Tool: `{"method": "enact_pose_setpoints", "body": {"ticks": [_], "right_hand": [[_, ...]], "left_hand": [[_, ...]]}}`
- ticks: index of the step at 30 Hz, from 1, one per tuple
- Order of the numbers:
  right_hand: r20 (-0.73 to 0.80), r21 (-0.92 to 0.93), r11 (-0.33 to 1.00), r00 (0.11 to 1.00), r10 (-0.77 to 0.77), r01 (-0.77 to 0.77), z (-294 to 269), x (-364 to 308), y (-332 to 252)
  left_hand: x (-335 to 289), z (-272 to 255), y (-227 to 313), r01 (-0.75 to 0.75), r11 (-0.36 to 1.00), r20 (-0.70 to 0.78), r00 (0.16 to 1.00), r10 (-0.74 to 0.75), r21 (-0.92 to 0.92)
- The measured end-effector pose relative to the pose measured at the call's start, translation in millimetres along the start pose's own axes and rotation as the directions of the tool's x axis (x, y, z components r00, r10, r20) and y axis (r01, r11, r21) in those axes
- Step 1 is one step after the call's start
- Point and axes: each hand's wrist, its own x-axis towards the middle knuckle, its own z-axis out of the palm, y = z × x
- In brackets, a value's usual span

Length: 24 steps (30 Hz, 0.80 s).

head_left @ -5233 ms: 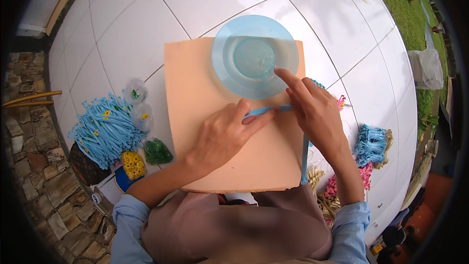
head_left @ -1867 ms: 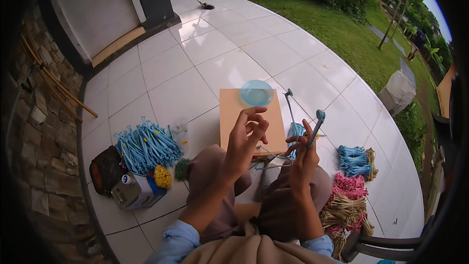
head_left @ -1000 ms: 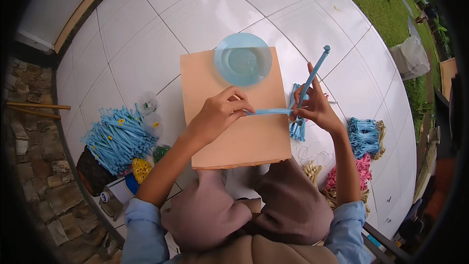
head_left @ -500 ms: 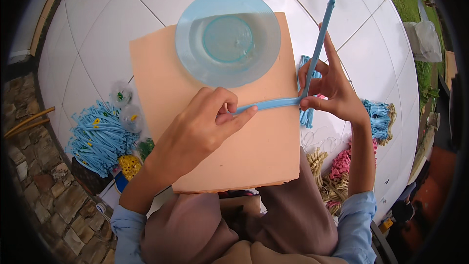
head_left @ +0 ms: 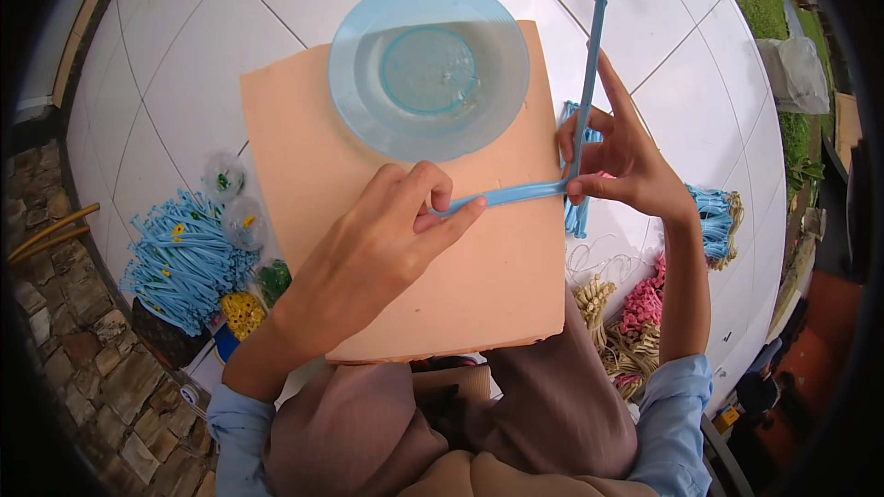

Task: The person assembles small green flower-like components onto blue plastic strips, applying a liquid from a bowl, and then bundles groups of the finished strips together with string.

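Observation:
A light-blue strap [head_left: 521, 193] runs across the peach board [head_left: 460, 294], stretched between my hands. My left hand [head_left: 378, 248] is closed on its left end, pinching it between the fingers over the middle of the board. At the board's right edge, my right hand [head_left: 631, 161] grips the strap where it bends, thumb and fingers pressed together and the index finger stretched up. From there the other length rises away from me and ends in a knot-like tip. A clear blue plate [head_left: 359, 110] rests on the far part of the board.
At left lie a heap of blue straps [head_left: 184, 267], small clear containers [head_left: 244, 223] and yellow pieces [head_left: 242, 315]. At right are more blue bundles [head_left: 714, 225], beige cords [head_left: 594, 304] and pink cords [head_left: 645, 304]. The board lies over my lap above white floor tiles [head_left: 230, 0].
The upright length of strap and my right index finger have tipped slightly to the left. Both hands keep their hold, and the view has shifted a little.

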Motion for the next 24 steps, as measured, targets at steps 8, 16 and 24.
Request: {"method": "enact_pose_setpoints", "body": {"ticks": [8, 16, 24], "right_hand": [[-0.028, 0.099, 0.995, 0.999, 0.016, -0.013, -0.7, 0.8, 7.9], [-0.205, -0.030, 0.993, 0.972, -0.116, 0.112, 10.5, -4.7, 17.4], [-0.307, 0.002, 0.986, 0.938, -0.161, 0.170, 27.1, -10.8, 18.0]], "left_hand": [[0.8, 1.8, 0.0, 0.020, 1.000, -0.007, 1.000, -0.020, -0.011], [-1.6, 0.1, -4.1, -0.017, 0.999, 0.035, 0.999, 0.018, -0.033], [-1.0, 3.3, -2.7, -0.039, 0.997, 0.055, 0.998, 0.036, 0.061]]}}
